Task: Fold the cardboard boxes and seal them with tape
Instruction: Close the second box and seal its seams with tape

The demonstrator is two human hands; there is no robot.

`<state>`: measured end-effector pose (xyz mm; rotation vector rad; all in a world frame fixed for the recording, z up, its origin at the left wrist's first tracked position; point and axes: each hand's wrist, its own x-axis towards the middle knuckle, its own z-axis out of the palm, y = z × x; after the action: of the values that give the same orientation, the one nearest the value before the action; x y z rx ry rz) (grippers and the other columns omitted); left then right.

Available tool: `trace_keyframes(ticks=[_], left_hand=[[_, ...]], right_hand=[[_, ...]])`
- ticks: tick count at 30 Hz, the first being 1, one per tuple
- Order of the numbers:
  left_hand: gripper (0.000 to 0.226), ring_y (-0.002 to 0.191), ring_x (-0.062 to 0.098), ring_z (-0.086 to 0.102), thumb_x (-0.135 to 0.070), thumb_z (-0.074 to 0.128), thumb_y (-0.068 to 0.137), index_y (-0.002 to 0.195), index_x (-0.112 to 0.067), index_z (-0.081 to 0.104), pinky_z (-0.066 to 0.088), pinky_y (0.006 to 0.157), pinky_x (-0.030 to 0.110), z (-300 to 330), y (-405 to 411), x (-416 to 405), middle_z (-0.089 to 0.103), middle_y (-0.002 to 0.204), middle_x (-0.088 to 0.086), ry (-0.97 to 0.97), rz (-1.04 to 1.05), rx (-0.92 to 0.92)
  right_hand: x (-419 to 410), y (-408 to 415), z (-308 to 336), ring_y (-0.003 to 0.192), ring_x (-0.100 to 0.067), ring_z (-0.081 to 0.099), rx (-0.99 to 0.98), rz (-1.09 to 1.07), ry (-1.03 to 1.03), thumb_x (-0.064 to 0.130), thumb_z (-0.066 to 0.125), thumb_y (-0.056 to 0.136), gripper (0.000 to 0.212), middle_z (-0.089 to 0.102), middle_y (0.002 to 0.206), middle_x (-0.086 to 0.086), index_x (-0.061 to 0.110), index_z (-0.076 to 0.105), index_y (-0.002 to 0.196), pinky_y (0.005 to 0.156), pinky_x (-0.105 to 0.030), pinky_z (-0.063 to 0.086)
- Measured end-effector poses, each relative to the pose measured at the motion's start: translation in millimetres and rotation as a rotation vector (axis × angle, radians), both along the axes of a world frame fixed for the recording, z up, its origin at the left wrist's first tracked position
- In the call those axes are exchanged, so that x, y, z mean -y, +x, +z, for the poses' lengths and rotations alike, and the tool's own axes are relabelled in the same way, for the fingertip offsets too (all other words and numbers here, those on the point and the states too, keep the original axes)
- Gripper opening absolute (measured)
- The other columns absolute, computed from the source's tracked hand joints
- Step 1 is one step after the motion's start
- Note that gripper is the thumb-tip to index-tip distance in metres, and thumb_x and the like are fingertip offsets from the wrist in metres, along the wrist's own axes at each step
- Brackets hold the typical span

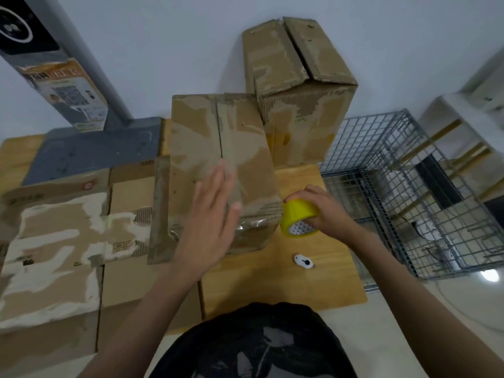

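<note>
Cardboard box (221,170) stands mid-table (294,274); left hand (210,214), grip flat and open, presses its top; right hand (324,211) at three o'clock grips the yellow tape roll (297,216); tape may wrinkle if the flaps spring apart.

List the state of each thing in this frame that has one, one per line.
Near box: flaps closed, upright on table.
Far box: flaps closed, seam gapped.
Tape roll: gripped, at the near box's corner.
Left hand: open, flat over the near box.
Right hand: grips the tape roll.
Flattened cardboard: lying unfolded.
</note>
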<state>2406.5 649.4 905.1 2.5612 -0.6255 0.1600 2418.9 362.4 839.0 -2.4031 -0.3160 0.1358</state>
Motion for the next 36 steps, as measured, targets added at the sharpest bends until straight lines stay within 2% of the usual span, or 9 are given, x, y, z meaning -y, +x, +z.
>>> trace_keyframes(ticks=[2, 4, 8, 10, 15, 24, 29, 32, 36], left_hand=[[0.059, 0.153, 0.007, -0.014, -0.045, 0.018, 0.110, 0.161, -0.021, 0.004, -0.006, 0.126, 0.036, -7.1, 19.0, 37.8, -0.007, 0.169, -0.005, 0.149, -0.265, -0.034], [0.063, 0.153, 0.009, -0.014, -0.050, 0.019, 0.108, 0.162, -0.020, 0.006, -0.002, 0.127, 0.038, -21.5, 38.3, 62.4, -0.005, 0.169, -0.004, 0.312, -0.416, -0.047], [0.063, 0.154, 0.010, -0.009, -0.050, 0.014, 0.108, 0.161, -0.017, 0.010, -0.003, 0.126, 0.035, -42.6, 51.4, 72.8, 0.005, 0.169, -0.003, 0.501, -0.457, -0.019], [0.060, 0.154, 0.009, -0.006, -0.047, 0.014, 0.109, 0.161, -0.017, 0.013, -0.003, 0.126, 0.034, -44.2, 50.5, 70.5, 0.011, 0.168, -0.004, 0.475, -0.455, -0.007], [0.058, 0.154, 0.009, -0.005, -0.046, 0.015, 0.110, 0.160, -0.016, 0.016, -0.003, 0.126, 0.033, -47.2, 49.2, 69.6, 0.014, 0.168, -0.004, 0.475, -0.457, -0.013], [0.059, 0.154, 0.006, -0.008, -0.046, 0.012, 0.110, 0.160, -0.017, 0.016, 0.002, 0.127, 0.036, -42.7, 46.9, 63.4, 0.012, 0.168, -0.005, 0.429, -0.463, -0.026], [0.059, 0.153, 0.005, -0.011, -0.046, 0.013, 0.109, 0.161, -0.019, 0.012, -0.003, 0.126, 0.034, -41.3, 46.2, 65.2, 0.007, 0.169, -0.007, 0.420, -0.462, -0.056], [0.059, 0.153, 0.006, -0.011, -0.047, 0.014, 0.109, 0.161, -0.018, 0.013, -0.003, 0.126, 0.034, -41.1, 45.4, 63.0, 0.007, 0.169, -0.007, 0.415, -0.464, -0.069], [0.059, 0.154, 0.007, -0.011, -0.046, 0.017, 0.110, 0.161, -0.018, 0.011, -0.003, 0.126, 0.035, -42.4, 42.7, 62.4, 0.006, 0.169, -0.006, 0.422, -0.465, -0.068]], right_hand=[[0.5, -1.4, -3.4, 0.112, -0.012, 0.043, 0.026, -0.005, 0.017, 0.002, 0.077, 0.077, 0.057, 0.050, 0.111, 0.010, 0.027, 0.060, 0.125, 0.086, -0.029, 0.033], [2.8, -5.8, -9.1, 0.107, -0.009, 0.049, 0.088, -0.062, 0.083, 0.004, 0.080, 0.076, 0.053, 0.054, 0.112, 0.012, 0.024, 0.057, 0.119, 0.082, -0.016, 0.035], [4.4, -17.9, -22.6, 0.088, -0.009, 0.052, 0.154, -0.229, 0.198, 0.003, 0.063, 0.073, 0.038, 0.056, 0.101, 0.007, 0.015, 0.056, 0.109, 0.072, -0.006, 0.036], [5.9, -20.4, -28.9, 0.090, -0.009, 0.049, 0.167, -0.199, 0.195, 0.000, 0.052, 0.069, 0.042, 0.053, 0.102, 0.004, 0.010, 0.056, 0.109, 0.074, -0.009, 0.035], [16.4, -17.5, -23.6, 0.097, -0.017, 0.050, 0.179, -0.130, 0.103, -0.004, 0.050, 0.070, 0.046, 0.053, 0.105, -0.002, 0.016, 0.053, 0.111, 0.077, -0.035, 0.043], [25.7, -13.1, -33.6, 0.100, -0.021, 0.052, 0.163, -0.081, 0.008, -0.010, 0.057, 0.072, 0.048, 0.056, 0.105, -0.005, 0.014, 0.056, 0.113, 0.081, -0.041, 0.047], [3.2, -11.3, -57.5, 0.094, -0.013, 0.046, 0.153, -0.108, 0.120, -0.007, 0.058, 0.073, 0.042, 0.049, 0.101, 0.004, 0.014, 0.055, 0.109, 0.078, -0.042, 0.044], [-2.3, -14.2, -66.3, 0.106, -0.014, 0.048, 0.123, -0.257, 0.308, 0.001, 0.063, 0.072, 0.055, 0.051, 0.114, -0.001, 0.018, 0.053, 0.123, 0.086, -0.029, 0.042], [13.9, -57.7, -102.0, 0.110, -0.009, 0.051, -0.036, -0.538, 0.429, 0.043, 0.086, 0.073, 0.076, 0.052, 0.121, 0.002, 0.022, 0.047, 0.135, 0.091, -0.017, 0.042]])
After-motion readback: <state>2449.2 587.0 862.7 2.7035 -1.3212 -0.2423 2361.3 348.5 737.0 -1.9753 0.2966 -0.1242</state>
